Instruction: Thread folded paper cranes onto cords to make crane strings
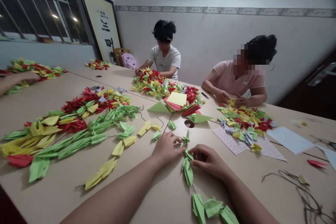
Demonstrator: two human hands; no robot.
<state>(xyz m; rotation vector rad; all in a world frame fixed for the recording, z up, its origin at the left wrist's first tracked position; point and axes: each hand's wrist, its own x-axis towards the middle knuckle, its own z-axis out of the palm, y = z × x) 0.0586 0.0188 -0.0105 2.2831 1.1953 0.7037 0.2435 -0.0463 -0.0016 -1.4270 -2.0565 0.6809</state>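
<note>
A string of green origami cranes (187, 173) runs across the table from between my hands toward the near edge. My left hand (168, 149) rests on the table at its upper left, fingers curled, thumb and fingertips closed on the strand near a green crane (186, 139). From the right, my right hand (208, 160) bends its fingers and thumb around the same strand and pinches it. Just beyond my left hand lie loose green cranes (172, 125). A string of yellow cranes (123, 147) curves along the left of my left forearm.
Strung green cranes (84, 140) and a red, yellow and green pile (86, 103) cover the left. Square papers (177, 98) sit ahead, near a table hole (189, 123). Two people work opposite; another person's hand (30, 76) reaches in at left. Dark cord (307, 196) lies right.
</note>
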